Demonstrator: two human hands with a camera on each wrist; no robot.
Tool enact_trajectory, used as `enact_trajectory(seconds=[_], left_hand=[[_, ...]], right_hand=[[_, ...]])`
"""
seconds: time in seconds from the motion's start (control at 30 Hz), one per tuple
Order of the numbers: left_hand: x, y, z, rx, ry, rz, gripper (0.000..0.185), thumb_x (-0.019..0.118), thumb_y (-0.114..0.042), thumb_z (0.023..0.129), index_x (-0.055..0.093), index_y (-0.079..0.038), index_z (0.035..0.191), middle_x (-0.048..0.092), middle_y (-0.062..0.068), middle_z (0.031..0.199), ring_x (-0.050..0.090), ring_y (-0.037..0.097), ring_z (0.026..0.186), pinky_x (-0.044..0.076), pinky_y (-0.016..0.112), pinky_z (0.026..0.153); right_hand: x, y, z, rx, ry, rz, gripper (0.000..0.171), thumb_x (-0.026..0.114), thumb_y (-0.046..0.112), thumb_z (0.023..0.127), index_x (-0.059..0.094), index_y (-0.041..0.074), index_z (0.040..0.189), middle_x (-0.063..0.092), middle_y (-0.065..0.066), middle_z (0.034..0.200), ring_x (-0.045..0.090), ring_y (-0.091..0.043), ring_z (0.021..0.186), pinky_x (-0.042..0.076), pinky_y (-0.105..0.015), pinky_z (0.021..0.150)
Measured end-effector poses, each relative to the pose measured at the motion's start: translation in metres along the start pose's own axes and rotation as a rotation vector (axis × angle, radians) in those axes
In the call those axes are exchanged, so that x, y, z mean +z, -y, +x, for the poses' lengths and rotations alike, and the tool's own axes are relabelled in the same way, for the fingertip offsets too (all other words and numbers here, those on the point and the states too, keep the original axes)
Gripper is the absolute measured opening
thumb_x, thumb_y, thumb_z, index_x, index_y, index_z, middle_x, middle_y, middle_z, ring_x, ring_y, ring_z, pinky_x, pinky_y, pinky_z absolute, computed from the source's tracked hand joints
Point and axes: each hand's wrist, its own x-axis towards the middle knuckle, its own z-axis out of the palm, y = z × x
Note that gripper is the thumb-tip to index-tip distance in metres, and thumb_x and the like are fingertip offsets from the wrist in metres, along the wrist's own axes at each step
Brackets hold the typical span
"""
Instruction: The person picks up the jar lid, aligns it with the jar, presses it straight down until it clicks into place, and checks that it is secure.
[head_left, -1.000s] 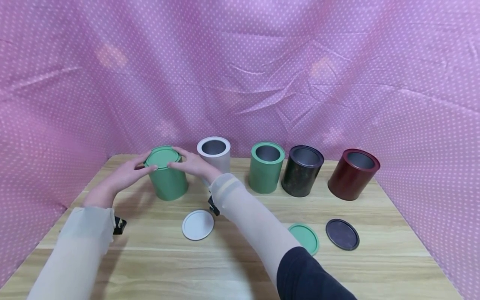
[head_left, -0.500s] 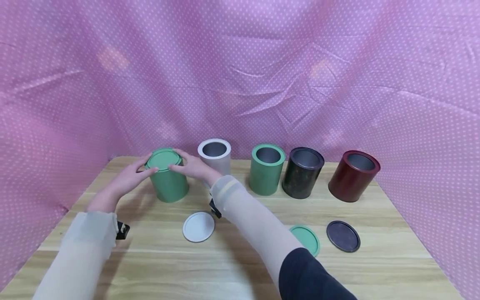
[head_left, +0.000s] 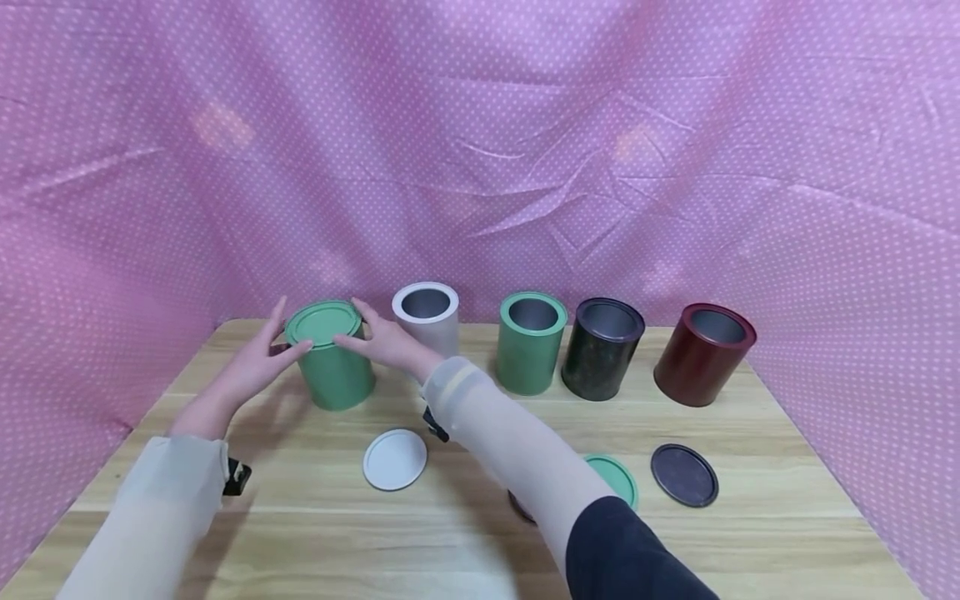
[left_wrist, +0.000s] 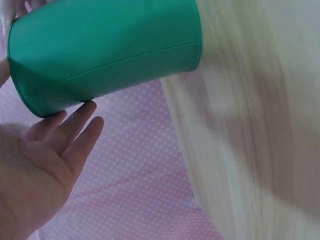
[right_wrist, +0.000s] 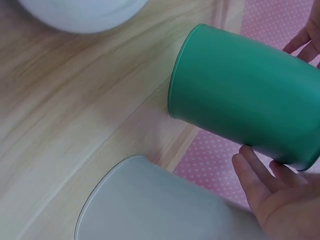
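**Both hands steady the lid on the green can**

Fingers straight and relaxed, the left hand (head_left: 258, 367) and right hand (head_left: 384, 342) touch the rim of the lid (head_left: 323, 322) from either side; neither curls round it. The lid sits on the green can (head_left: 333, 371), left of centre in the head view, upright on the table (head_left: 480, 533).

To seat the lid well, I judge that even, level pressure from both sides matters, so it does not tilt or tip the can.

The left palm faces the can, fingertips (left_wrist: 85, 112) at its top edge. The right forearm crosses in from the lower right, its fingertips (right_wrist: 245, 165) at the opposite edge.

Right of the can stand a white can (head_left: 427, 317), a second green, a black and a red one, all open. Loose lids lie nearer the bottom of the frame, among them a white lid (head_left: 394, 459).
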Motion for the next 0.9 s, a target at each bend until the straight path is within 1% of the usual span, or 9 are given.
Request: enact_trajectory(seconds=[0.1,0.2,0.3,0.4,0.5,0.57,0.67,0.8,0.9], left_hand=[[0.002,0.0,-0.001,0.007,-0.025,-0.005,0.099,0.048,-0.055,0.096,-0.032,-0.024,0.146,0.002,0.03,0.157,0.025,0.055,0.137,0.027,0.069,0.107],[0.005,0.0,-0.003,0.033,-0.04,-0.023,0.1,0.049,-0.051,0.097,-0.032,-0.018,0.146,0.007,0.029,0.158,0.025,0.055,0.137,0.028,0.066,0.108],[0.007,-0.002,-0.006,0.056,-0.052,-0.019,0.098,0.049,-0.048,0.098,-0.029,-0.014,0.148,0.01,0.031,0.157,0.026,0.056,0.136,0.029,0.066,0.108],[0.01,-0.004,-0.009,0.058,-0.061,0.006,0.099,0.05,-0.049,0.097,-0.027,-0.012,0.149,0.007,0.032,0.157,0.023,0.056,0.137,0.025,0.069,0.107],[0.013,-0.005,-0.013,0.061,-0.079,0.034,0.101,0.053,-0.049,0.096,-0.025,-0.012,0.149,0.005,0.032,0.157,0.02,0.055,0.138,0.019,0.072,0.107],[0.015,-0.005,-0.016,0.08,-0.1,0.042,0.101,0.055,-0.046,0.096,-0.023,-0.011,0.15,0.004,0.032,0.157,0.019,0.056,0.139,0.017,0.073,0.107],[0.019,-0.004,-0.021,0.098,-0.127,0.054,0.1,0.055,-0.044,0.097,-0.022,-0.011,0.151,0.002,0.032,0.157,0.018,0.057,0.138,0.017,0.074,0.106],[0.023,-0.006,-0.028,0.102,-0.153,0.069,0.098,0.055,-0.043,0.097,-0.021,-0.013,0.151,0.0,0.031,0.157,0.019,0.059,0.136,0.019,0.076,0.104],[0.025,-0.008,-0.034,0.111,-0.166,0.067,0.098,0.056,-0.041,0.097,-0.021,-0.017,0.152,0.0,0.03,0.158,0.02,0.059,0.136,0.02,0.077,0.101]], right_hand=[[-0.002,-0.001,-0.002,0.009,-0.009,0.005,0.091,0.057,0.063,0.088,0.004,0.035,0.156,0.025,0.003,0.16,0.03,-0.024,0.145,0.029,-0.047,0.117],[-0.004,-0.002,-0.003,0.01,-0.003,0.016,0.094,0.058,0.062,0.087,0.002,0.031,0.156,0.024,0.004,0.161,0.028,-0.023,0.146,0.027,-0.045,0.118],[-0.006,-0.004,-0.005,-0.017,0.003,0.021,0.093,0.06,0.059,0.088,0.005,0.028,0.157,0.025,0.003,0.16,0.032,-0.023,0.144,0.028,-0.043,0.118],[-0.009,-0.005,-0.007,-0.056,-0.006,0.006,0.092,0.06,0.056,0.089,0.008,0.024,0.157,0.03,0.001,0.158,0.037,-0.024,0.141,0.031,-0.04,0.117],[-0.011,-0.005,-0.01,-0.088,-0.009,-0.025,0.09,0.061,0.053,0.09,0.01,0.022,0.157,0.033,-0.001,0.157,0.037,-0.023,0.141,0.032,-0.038,0.116],[-0.012,-0.005,-0.012,-0.105,-0.004,-0.039,0.089,0.061,0.051,0.09,0.01,0.021,0.157,0.033,-0.002,0.157,0.036,-0.022,0.142,0.032,-0.037,0.116],[-0.013,-0.006,-0.016,-0.126,0.001,-0.064,0.088,0.062,0.048,0.091,0.011,0.019,0.157,0.032,-0.003,0.157,0.033,-0.021,0.144,0.031,-0.037,0.117],[-0.015,-0.007,-0.023,-0.151,0.012,-0.095,0.087,0.063,0.046,0.091,0.012,0.017,0.157,0.031,-0.006,0.158,0.031,-0.021,0.144,0.03,-0.035,0.117],[-0.018,-0.007,-0.028,-0.168,0.023,-0.114,0.086,0.063,0.045,0.092,0.013,0.017,0.157,0.03,-0.007,0.158,0.032,-0.021,0.144,0.031,-0.035,0.117]])
